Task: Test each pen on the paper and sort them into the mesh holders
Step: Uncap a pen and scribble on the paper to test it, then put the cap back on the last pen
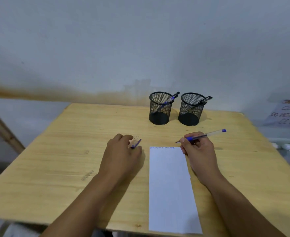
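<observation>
Uncapped blue pen right of centre, pinched in the right hand, tip above the paper — left hand pinches its cap. Risk: the unpinned paper could slide under the stroke — spoiling the test.

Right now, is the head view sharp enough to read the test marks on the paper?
Head view: the writing along the top edge of the paper is too small and soft to read; wide-angle bending curves the table; light is even, without glare.
</observation>
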